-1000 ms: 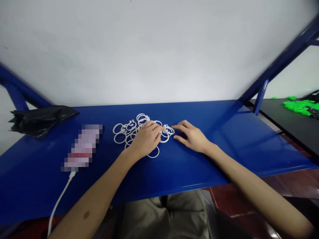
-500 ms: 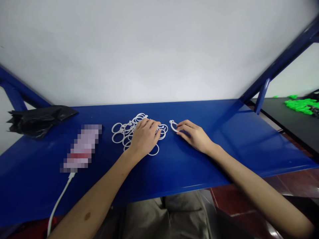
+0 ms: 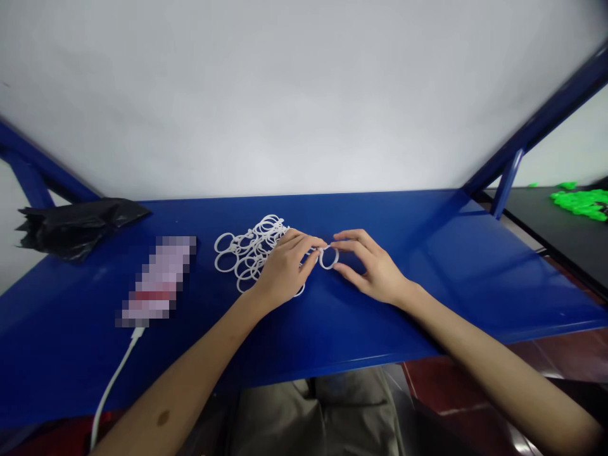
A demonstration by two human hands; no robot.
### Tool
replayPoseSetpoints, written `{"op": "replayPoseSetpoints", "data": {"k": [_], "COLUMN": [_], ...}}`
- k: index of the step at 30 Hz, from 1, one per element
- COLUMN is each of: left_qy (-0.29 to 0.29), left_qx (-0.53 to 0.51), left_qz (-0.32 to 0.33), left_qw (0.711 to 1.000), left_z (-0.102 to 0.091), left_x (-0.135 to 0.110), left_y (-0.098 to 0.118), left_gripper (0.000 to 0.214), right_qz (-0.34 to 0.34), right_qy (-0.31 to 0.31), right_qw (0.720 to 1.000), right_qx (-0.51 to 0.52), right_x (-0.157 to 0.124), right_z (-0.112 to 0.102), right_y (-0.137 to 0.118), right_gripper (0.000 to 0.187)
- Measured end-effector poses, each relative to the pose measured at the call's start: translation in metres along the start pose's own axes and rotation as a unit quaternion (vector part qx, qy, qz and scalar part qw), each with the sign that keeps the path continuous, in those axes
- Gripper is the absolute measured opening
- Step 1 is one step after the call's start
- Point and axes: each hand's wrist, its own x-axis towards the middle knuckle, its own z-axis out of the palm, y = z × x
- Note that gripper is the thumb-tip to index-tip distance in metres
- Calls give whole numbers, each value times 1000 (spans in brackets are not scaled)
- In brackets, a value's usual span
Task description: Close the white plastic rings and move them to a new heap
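A white plastic curtain ring (image 3: 327,268) with a small eyelet stands between my hands above the blue tabletop. My left hand (image 3: 287,263) pinches it at its upper left, by the eyelet, with thumb and index finger. On the other side, my right hand (image 3: 370,261) spans the ring, with thumb and index finger at its lower and upper right edges. Its remaining fingers are spread. Beside and partly under my left hand lies a loose pile of similar white rings (image 3: 227,271); the hand hides some of them.
A phone-like blurred object (image 3: 159,278) lies at the left with a white cable (image 3: 114,380) running to the front. Behind it is a black plastic bag (image 3: 80,225). Blue metal frame bars (image 3: 507,183) flank the blue table (image 3: 403,335). Green pieces (image 3: 582,202) lie on a black surface at the right.
My left hand has moved right from over the pile to the single ring. The ring, earlier pinched in my right hand alone, has turned so that its round opening faces me.
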Motion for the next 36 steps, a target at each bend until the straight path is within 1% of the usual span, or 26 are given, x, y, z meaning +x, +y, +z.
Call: {"op": "replayPoseSetpoints", "data": {"k": [2,5,7,9,12,18,23,27,29,32,34,36], "left_qy": [-4,-20,-31,-34,-29,-2,34,44,31,-11,-35,-49], "left_qx": [-9,-18,-21,-21,-14,41,85,90,89,101,116,136], "left_qz": [14,20,19,19,33,62,55,37,20,-10,-27,-44], "left_qw": [1000,999,999,999,999,997,994,994,995,995,992,988], "left_z": [1,2,1,0,0,3,6,9,9,6,3,0], "left_x": [0,-1,-1,-2,-2,-3,-5,-9,-8,-4,-1,0], "left_y": [2,5,8,11,11,2,4,4,0,-7,-11,-14], "left_gripper": [13,16,19,21,19,17,8,14,22,34,40,40], "right_qz": [18,41,54,52,39,32,15,-21,-29,-23,-12,20], "right_qy": [4,-12,-7,-4,-20,-39,-25,-36,-56,-81,-65,-14], "right_qw": [1000,998,997,997,997,992,989,988,988,989,993,998], "right_qx": [14,37,46,51,59,117,145,150,144,123,101,56], "right_x": [0,0,-2,-3,-3,-1,-2,-5,-6,-4,-1,0], "right_z": [3,7,9,10,8,3,2,3,5,7,6,-2], "right_y": [1,3,4,5,5,2,-4,-5,-3,3,11,26], "right_gripper": [31,16,9,9,10,14,14,15,16,21,23,24]}}
